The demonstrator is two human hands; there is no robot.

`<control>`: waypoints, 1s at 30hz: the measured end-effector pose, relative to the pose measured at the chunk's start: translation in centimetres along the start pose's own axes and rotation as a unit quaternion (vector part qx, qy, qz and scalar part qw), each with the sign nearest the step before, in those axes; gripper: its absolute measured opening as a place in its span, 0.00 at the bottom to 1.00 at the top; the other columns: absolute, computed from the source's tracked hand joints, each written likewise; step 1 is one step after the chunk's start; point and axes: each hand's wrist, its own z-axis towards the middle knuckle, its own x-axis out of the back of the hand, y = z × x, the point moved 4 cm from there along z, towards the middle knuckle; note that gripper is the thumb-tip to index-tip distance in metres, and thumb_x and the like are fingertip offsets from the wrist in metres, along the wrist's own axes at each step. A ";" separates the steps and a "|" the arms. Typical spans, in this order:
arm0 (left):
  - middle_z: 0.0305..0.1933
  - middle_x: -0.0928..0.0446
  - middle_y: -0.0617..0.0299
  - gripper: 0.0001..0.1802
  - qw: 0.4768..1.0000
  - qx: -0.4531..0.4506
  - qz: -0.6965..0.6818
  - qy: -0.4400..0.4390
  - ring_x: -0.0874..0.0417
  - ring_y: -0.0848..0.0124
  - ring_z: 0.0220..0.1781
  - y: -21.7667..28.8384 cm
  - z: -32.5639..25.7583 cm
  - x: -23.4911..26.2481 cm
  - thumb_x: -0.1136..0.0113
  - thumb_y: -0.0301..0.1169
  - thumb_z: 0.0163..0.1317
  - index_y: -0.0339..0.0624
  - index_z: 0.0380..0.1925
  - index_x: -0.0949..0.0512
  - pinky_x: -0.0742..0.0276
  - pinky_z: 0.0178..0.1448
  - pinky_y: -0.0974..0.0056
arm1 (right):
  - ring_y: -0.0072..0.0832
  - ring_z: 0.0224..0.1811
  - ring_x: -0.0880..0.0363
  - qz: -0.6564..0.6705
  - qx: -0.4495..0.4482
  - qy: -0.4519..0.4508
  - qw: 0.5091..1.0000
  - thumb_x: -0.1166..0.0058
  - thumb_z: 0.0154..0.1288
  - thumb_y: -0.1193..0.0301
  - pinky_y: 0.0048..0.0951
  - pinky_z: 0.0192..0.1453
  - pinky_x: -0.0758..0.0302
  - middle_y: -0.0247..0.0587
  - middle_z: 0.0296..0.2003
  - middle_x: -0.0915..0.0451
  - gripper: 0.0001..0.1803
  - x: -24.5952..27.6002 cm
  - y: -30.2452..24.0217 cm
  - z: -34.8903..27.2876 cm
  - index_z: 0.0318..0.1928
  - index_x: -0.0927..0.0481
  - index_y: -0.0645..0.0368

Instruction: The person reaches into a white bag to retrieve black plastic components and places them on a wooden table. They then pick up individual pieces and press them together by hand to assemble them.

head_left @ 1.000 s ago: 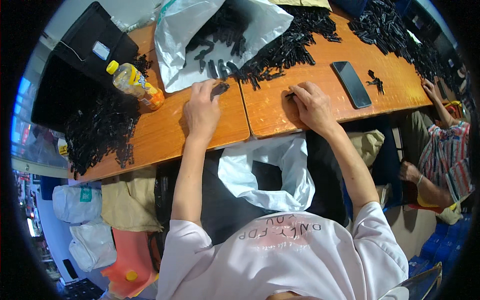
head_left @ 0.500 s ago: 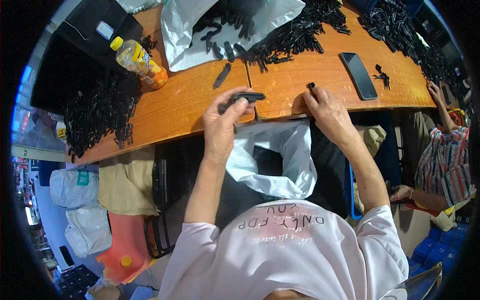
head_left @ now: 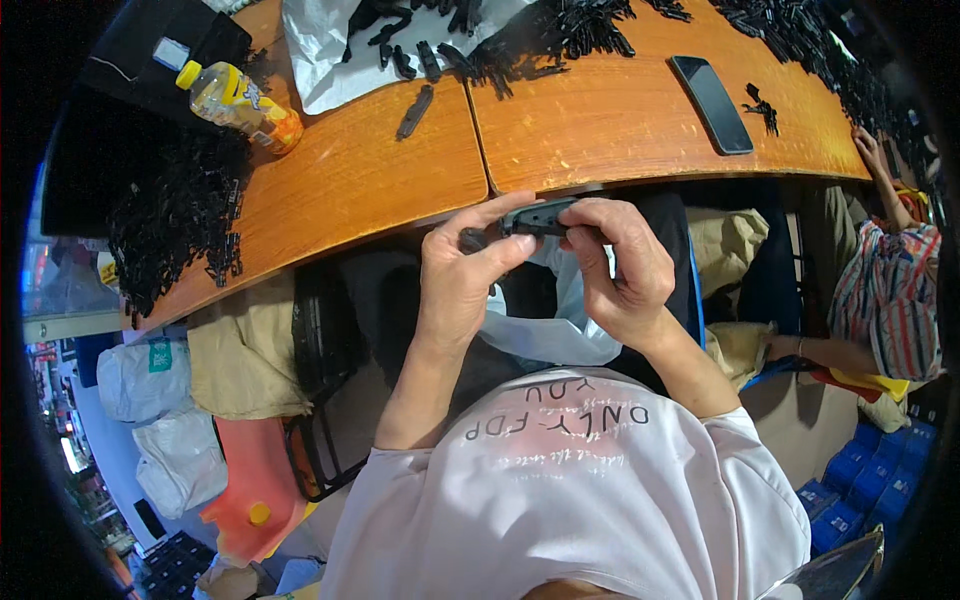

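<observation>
My left hand (head_left: pixel 460 275) is closed on an elongated black plastic part (head_left: pixel 538 219), held up just off the table's front edge. Another dark piece (head_left: pixel 473 239) shows within the same hand, beside the palm. My right hand (head_left: pixel 628 270) pinches at the right end of the part, thumb and forefinger bent onto it. Whether a smaller piece sits between those fingers is hidden. Below both hands a white plastic bag (head_left: pixel 545 338) hangs open at my lap. A single loose black part (head_left: pixel 415 111) lies on the wooden table (head_left: pixel 370 165).
Black parts are heaped at the left (head_left: pixel 180 215) and far right. A white sack (head_left: pixel 325 60) with black pieces, a drink bottle (head_left: pixel 240 108), a phone (head_left: pixel 711 104) and a few small black bits (head_left: pixel 762 109) stand or lie on the table. A co-worker's arm (head_left: pixel 875 165) reaches in at right.
My right hand has left the tabletop and come to the black part in my left hand. The small black piece it was touching no longer shows on the table. The view has shifted.
</observation>
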 end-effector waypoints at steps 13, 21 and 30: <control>0.39 0.16 0.61 0.15 0.980 -0.134 0.136 0.059 0.17 0.79 0.34 0.9 -1.5 -0.3 0.30 0.25 0.61 0.31 0.47 0.17 0.20 0.40 0.75 | 0.38 0.32 0.18 -0.041 -0.018 0.003 0.999 0.33 0.55 0.82 0.31 0.33 0.20 0.48 0.35 0.19 0.18 0.2 -2.0 0.4 0.46 0.23 0.65; 0.38 0.19 0.61 0.14 0.964 -0.169 0.195 0.059 0.20 0.80 0.29 1.8 -2.4 -0.5 0.29 0.24 0.59 0.33 0.45 0.16 0.25 0.32 0.76 | 0.39 0.31 0.17 -0.085 -0.046 -0.055 0.994 0.30 0.57 0.70 0.34 0.32 0.19 0.49 0.36 0.20 0.20 0.4 -1.7 0.8 0.46 0.23 0.65; 0.30 0.19 0.62 0.13 0.940 -0.214 0.265 -0.016 0.23 0.80 0.25 2.3 -2.6 -1.2 0.28 0.28 0.59 0.34 0.43 0.16 0.31 0.28 0.75 | 0.36 0.20 0.22 -0.054 0.033 -0.114 0.991 0.37 0.65 0.70 0.28 0.24 0.29 0.44 0.26 0.20 0.12 0.5 -1.1 -0.7 0.42 0.21 0.67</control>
